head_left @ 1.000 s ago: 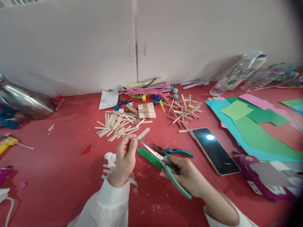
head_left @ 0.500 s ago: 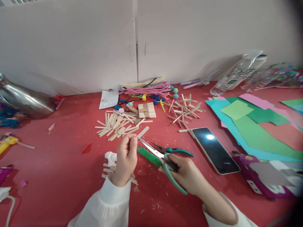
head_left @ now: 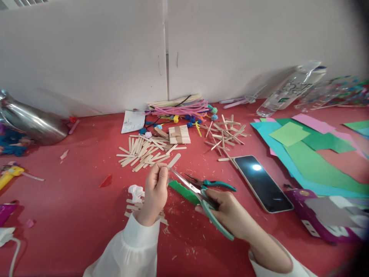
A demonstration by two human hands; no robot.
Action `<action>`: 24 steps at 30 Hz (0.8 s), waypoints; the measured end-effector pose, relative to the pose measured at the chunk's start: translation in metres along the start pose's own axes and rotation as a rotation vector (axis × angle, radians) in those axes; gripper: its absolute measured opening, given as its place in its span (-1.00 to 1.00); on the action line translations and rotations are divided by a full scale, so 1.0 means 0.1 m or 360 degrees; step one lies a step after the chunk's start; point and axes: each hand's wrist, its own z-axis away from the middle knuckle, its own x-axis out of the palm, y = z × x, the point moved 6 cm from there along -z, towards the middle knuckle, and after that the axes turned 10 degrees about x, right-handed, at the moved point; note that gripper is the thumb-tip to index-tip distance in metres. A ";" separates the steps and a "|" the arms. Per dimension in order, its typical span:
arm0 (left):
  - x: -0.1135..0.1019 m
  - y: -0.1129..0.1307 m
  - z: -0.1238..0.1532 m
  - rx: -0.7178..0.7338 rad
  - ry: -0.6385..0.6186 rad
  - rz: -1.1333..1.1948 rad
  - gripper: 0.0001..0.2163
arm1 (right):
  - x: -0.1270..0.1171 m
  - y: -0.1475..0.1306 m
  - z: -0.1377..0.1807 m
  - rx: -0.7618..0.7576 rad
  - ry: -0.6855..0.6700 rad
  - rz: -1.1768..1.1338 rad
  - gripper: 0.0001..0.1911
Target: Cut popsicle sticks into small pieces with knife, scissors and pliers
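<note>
Between the thumb and fingers of my left hand (head_left: pixel 157 188) is a wooden craft stick (head_left: pixel 174 160), its rounded end pointing up and away. My right hand (head_left: pixel 227 211) grips the scissors (head_left: pixel 211 215) by their pale green handles. The blade tips reach the stick right beside my left fingertips. Under the blades lie a green toothed strip (head_left: pixel 184 192) and teal-handled pliers (head_left: pixel 213 184). Below my left wrist, more craft sticks (head_left: pixel 131 207) and a crumpled white tissue (head_left: pixel 136 193) are partly covered by my hand and sleeve.
Loose craft sticks (head_left: pixel 141 154) and a bundle (head_left: pixel 181 134) lie ahead, with pipe cleaners (head_left: pixel 178 108) behind. To the right are a phone (head_left: pixel 263 184), coloured paper (head_left: pixel 314 161), a purple device (head_left: pixel 311 219) and a bottle (head_left: pixel 288 92). A metal jug (head_left: pixel 37 123) stands at left.
The scissor handles have swung slightly further down and right in my right hand. My left hand stays nearly in place, the stick still in its fingers.
</note>
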 end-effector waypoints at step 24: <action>0.08 -0.11 -0.01 -0.0202 0.0034 0.0400 -0.68 | 0.09 -0.01 -0.01 0.0077 -0.0249 -0.0211 -0.61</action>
